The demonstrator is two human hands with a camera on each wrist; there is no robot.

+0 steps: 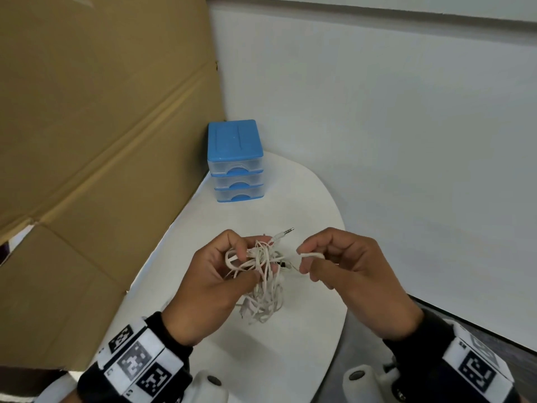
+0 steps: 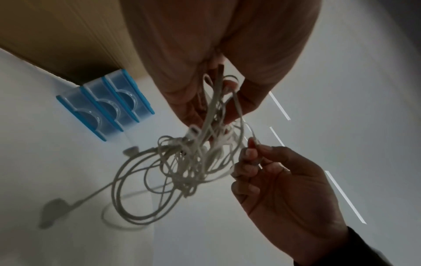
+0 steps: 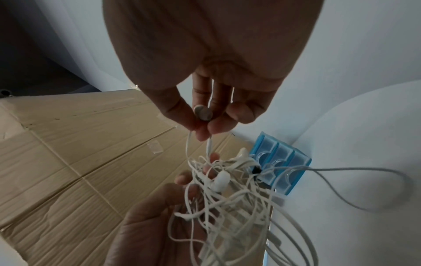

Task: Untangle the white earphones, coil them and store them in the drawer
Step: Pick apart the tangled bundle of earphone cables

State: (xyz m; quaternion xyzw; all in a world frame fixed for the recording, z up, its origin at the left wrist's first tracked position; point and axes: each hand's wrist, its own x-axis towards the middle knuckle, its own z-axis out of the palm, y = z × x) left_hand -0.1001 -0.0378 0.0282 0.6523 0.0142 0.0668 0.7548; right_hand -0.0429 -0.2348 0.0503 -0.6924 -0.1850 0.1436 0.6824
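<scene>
A tangled bundle of white earphones [image 1: 263,274] hangs above the white table [image 1: 261,359], its lower loops reaching the tabletop. My left hand [image 1: 241,263] grips the upper part of the tangle [image 2: 200,149] between thumb and fingers. My right hand [image 1: 302,260] pinches one earbud [image 3: 203,112] and its stem at the tangle's right side. The metal jack plug [image 1: 286,231] sticks out above the bundle. The small blue drawer unit [image 1: 235,161] stands at the table's far end, all three clear drawers closed.
A large cardboard sheet [image 1: 101,135] leans along the table's left side. A white wall [image 1: 406,141] runs behind and to the right. The table's right edge [image 1: 340,330] drops to a dark floor. One loose cable loop [image 3: 364,187] trails over the tabletop.
</scene>
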